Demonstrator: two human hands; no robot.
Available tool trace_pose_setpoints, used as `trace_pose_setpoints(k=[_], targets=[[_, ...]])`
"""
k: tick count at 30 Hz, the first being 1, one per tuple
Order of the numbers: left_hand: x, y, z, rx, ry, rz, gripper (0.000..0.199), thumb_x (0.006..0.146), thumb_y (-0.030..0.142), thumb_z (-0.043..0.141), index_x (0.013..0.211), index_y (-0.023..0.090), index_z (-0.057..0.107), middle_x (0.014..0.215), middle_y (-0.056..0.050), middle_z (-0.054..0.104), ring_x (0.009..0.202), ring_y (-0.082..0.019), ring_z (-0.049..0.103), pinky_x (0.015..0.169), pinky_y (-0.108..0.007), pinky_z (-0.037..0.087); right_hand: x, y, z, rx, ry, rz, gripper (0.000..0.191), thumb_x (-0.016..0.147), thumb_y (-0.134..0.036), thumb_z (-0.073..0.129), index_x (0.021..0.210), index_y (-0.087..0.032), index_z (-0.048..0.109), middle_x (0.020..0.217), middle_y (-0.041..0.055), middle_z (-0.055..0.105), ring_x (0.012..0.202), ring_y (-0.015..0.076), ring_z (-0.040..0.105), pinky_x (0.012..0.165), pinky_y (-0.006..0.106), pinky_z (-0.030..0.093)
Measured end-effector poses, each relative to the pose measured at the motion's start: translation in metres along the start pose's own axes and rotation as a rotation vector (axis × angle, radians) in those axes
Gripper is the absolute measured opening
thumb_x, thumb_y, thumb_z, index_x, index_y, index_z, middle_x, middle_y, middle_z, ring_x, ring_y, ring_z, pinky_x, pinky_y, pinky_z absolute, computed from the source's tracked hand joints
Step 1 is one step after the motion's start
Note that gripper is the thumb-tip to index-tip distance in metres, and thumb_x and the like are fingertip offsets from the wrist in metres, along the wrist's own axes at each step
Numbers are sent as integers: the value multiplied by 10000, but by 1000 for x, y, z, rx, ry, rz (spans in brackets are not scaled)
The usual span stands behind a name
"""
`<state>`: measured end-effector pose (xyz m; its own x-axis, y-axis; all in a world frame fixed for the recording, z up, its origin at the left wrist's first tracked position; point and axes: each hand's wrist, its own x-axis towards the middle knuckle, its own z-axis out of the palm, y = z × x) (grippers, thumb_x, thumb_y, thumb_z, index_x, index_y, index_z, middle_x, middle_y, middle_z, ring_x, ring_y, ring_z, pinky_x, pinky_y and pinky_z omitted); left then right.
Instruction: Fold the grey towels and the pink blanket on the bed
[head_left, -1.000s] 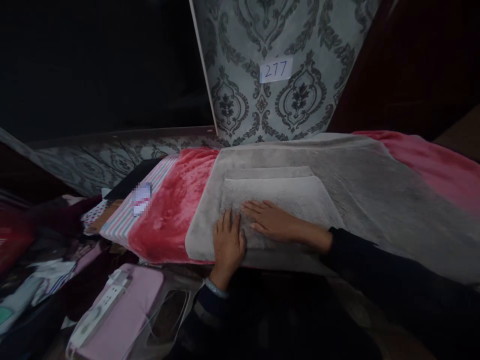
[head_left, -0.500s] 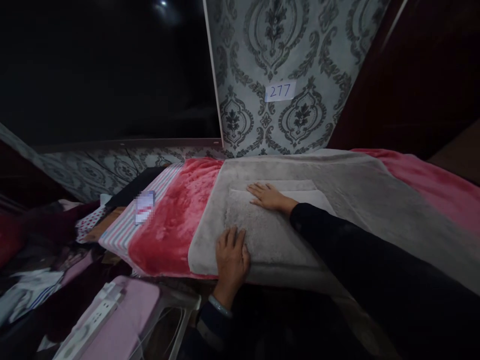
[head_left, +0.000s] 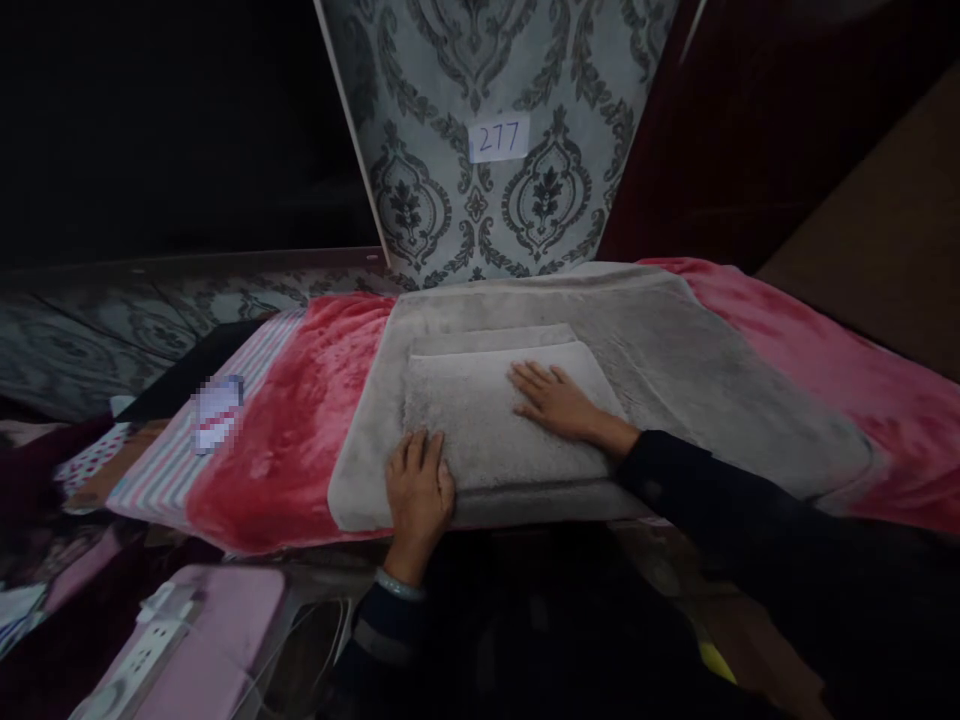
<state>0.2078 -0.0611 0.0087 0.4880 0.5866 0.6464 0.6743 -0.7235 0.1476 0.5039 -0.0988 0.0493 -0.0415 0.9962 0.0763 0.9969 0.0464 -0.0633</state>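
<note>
A folded grey plush cloth (head_left: 480,400) lies flat on a larger grey plush blanket (head_left: 660,350), its layers slightly stepped along the back edge. My right hand (head_left: 559,400) rests palm down on the right part of the folded cloth, fingers spread and pointing left. Beside the cloth's front left corner, my left hand (head_left: 420,490) lies flat with its fingers stretched out, touching the grey fabric. Neither hand grips anything. Under the grey blanket, a red and pink plush blanket (head_left: 300,430) shows on both sides.
A striped cloth (head_left: 161,480) with a blurred-out item (head_left: 217,415) on it covers the left end. A pink stool (head_left: 240,620) at lower left carries a white power strip (head_left: 142,660) with cables. Behind stand a large dark screen (head_left: 165,130) and a patterned wall (head_left: 420,170).
My right hand has slid rightward and slightly nearer across the folded cloth. My left hand stays by its front left corner. The whole view has turned to the right.
</note>
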Motion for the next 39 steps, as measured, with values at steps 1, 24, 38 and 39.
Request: trace_pose_setpoints(k=[1, 24, 38, 39], targets=[[0, 0, 0, -4, -2, 2, 422, 939, 206, 463, 1290, 118, 680, 1333, -182, 633, 1241, -347, 505, 1031, -509, 454, -10, 16, -2, -10, 7, 82, 663, 1043, -526, 313, 1616, -194, 306, 1674, 114, 231, 1549, 305, 189, 1216, 577, 240], [12, 19, -28, 90, -245, -73, 483, 1011, 358, 372, 1395, 174, 601, 1488, -172, 554, 1380, -390, 471, 1112, -674, 352, -172, 1, 30, 16, 358, 344, 695, 1037, -518, 330, 1653, -239, 171, 1671, 124, 259, 1551, 340, 166, 1188, 640, 215], [15, 78, -8, -32, -437, 314, 604, 964, 225, 510, 1555, 188, 387, 1615, -126, 405, 1521, -294, 329, 1228, -596, 281, -119, -67, 33, 57, 314, 49, 622, 993, -249, 458, 1594, -146, 337, 1643, 115, 323, 1533, 277, 246, 1223, 544, 241], [14, 78, -8, -29, -439, 312, 613, 959, 217, 514, 1558, 197, 384, 1617, -125, 402, 1523, -295, 324, 1226, -601, 284, -121, -66, 35, 58, 324, 54, 635, 991, -249, 458, 1602, -152, 318, 1642, 115, 327, 1533, 278, 248, 1221, 549, 243]])
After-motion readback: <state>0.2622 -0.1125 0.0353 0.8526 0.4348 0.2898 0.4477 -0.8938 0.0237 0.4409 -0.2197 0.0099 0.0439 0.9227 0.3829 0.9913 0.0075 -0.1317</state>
